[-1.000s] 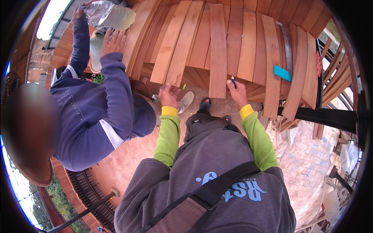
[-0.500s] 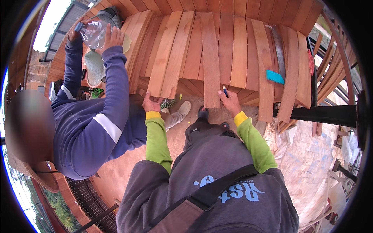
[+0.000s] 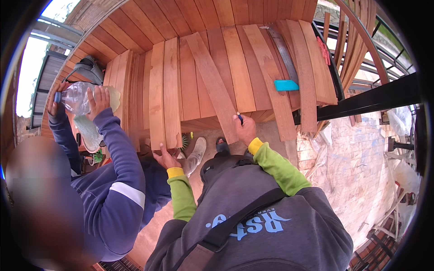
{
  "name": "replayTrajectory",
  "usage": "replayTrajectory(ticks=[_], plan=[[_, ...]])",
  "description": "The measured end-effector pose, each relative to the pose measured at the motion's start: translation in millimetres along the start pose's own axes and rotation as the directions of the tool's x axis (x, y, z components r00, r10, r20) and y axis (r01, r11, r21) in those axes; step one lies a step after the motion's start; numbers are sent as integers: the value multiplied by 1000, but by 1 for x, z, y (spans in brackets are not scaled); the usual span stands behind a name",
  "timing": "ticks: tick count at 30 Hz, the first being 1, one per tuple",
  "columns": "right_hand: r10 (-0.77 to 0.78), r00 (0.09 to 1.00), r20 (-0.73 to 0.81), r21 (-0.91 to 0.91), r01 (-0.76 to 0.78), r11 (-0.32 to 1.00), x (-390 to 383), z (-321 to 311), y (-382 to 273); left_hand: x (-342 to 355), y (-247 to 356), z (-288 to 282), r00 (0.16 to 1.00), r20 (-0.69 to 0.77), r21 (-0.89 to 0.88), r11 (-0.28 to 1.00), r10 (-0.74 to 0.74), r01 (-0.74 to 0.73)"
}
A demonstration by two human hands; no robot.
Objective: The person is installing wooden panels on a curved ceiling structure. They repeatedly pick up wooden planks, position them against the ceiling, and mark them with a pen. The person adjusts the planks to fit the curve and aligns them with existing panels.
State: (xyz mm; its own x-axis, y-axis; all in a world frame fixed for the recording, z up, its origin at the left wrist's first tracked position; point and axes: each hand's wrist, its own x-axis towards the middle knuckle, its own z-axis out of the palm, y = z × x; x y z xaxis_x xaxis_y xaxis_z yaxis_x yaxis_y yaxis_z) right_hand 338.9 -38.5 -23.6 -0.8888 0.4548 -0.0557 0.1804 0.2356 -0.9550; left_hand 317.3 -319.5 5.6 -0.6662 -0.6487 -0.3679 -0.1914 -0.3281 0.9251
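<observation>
Head view: right hand point(image 3: 245, 131) clamping pencil point(image 3: 240, 119) in fingers, left hand's point(image 3: 167, 159) grip unclear, overhanging centre plank point(image 3: 213, 86) could tip if pressed!

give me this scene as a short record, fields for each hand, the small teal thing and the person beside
left hand: at the near ends of two long reddish-brown wooden boards
right hand: holding a slim dark-blue pencil, beside a slanting brown wooden board
teal rectangular block: right of the slanting board
person beside: blue-sleeved, both hands on a clear plastic bottle, tilted sideways
</observation>
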Motion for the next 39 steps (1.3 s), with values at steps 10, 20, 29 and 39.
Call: replayTrajectory(ticks=[10,20,29,39], plan=[[42,993,-112,-20,-45,999,-28,-41,16,-2,-25,-6,759,490,-13,867,-430,499],[32,983,-181,-38,-39,999,-37,-59,18,-35,-28,20,701,544,64,856,-461,513],[50,987,-151,29,-46,999,-40,-64,26,-82,-31,63,744,652,145,987,-145,65],[-7,987,-159,36,13,999,-74,-100,8,-142,-50,50,625,735,241,963,-263,123]])
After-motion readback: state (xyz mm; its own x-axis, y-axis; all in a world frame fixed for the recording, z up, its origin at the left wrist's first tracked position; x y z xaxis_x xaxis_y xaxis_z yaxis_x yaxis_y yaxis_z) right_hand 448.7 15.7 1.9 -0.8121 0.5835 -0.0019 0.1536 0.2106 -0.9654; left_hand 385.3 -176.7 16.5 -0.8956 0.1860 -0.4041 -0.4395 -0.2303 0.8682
